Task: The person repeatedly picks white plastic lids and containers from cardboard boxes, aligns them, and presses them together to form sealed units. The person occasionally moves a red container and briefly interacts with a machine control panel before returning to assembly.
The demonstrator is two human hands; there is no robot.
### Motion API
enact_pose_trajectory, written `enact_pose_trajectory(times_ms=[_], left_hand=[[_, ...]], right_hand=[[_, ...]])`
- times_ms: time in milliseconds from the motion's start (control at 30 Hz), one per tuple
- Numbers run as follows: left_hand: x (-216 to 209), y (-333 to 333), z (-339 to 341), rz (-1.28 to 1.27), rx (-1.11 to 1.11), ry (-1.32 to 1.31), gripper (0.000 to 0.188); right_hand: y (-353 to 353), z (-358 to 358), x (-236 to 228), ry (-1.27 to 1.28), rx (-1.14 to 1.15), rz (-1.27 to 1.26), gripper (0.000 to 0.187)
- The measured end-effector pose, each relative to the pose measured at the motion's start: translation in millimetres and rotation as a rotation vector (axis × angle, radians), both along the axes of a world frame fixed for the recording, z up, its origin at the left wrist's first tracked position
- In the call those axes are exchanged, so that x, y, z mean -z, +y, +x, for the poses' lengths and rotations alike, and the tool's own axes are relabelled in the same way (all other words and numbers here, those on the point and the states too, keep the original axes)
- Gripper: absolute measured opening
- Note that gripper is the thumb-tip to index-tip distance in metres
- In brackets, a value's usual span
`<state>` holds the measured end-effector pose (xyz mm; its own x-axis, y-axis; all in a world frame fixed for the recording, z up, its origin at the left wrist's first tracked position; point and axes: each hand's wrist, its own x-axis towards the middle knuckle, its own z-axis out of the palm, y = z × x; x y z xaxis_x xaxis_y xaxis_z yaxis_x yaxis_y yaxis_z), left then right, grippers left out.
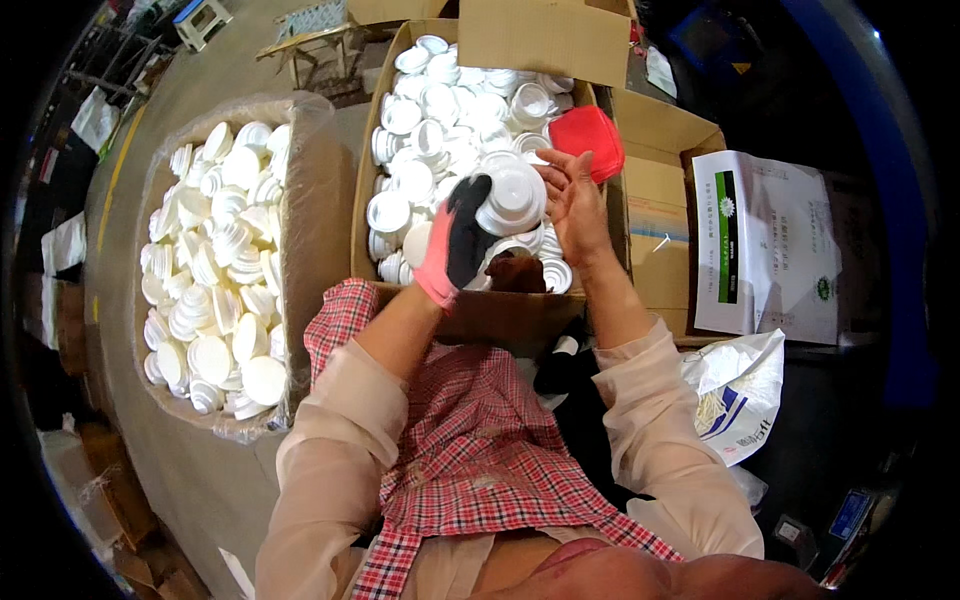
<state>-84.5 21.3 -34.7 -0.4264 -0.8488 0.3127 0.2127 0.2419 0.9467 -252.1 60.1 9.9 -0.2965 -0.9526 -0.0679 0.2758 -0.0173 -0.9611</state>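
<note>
My left hand [462, 235], in a black and pink glove, grips the left edge of a round white stepped plastic lid [513, 192]. On the other side of this lid is my bare right hand [575, 205], its fingers apart and the fingertips close to the rim. I cannot tell whether they touch it. Both hands are over a large cardboard box [365, 190] heaped with similar white lids [440, 105]. A red, square-looking item [588, 143] lies just beyond my right fingers. Near the box's front wall sits a dark brown item [516, 272] of unclear kind.
At left stands a plastic-lined carton [318, 230] full of cream-white stepped discs [215, 270]. To the right are an open cardboard carton [650, 215], a printed white sheet [760, 240] and a white plastic bag [745, 390]. A small stool [200, 22] stands far left.
</note>
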Motion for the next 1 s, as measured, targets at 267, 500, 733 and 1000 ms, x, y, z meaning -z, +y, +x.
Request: enact_pose_trajectory(times_ms=[267,500,733,1000], left_hand=[[-8.8,-9.6,36.4,0.973,0.319,0.755,0.047],[-21.6,-7.1,54.3,0.923,0.273,0.583,0.043],[-38.9,2.3,67.6,0.758,0.257,0.377,0.035],[-2.6,0.7,73.3,0.578,-0.159,0.458,0.037]], right_hand=[[2.2,7.0,2.3,0.205,-0.418,-0.164,0.050],[3.9,32.0,-1.5,0.864,-0.368,-0.311,0.088],[12.8,46.2,-15.5,0.968,-0.360,-0.491,0.094],[-1.0,69.4,3.6,0.522,-0.445,-0.296,0.085]])
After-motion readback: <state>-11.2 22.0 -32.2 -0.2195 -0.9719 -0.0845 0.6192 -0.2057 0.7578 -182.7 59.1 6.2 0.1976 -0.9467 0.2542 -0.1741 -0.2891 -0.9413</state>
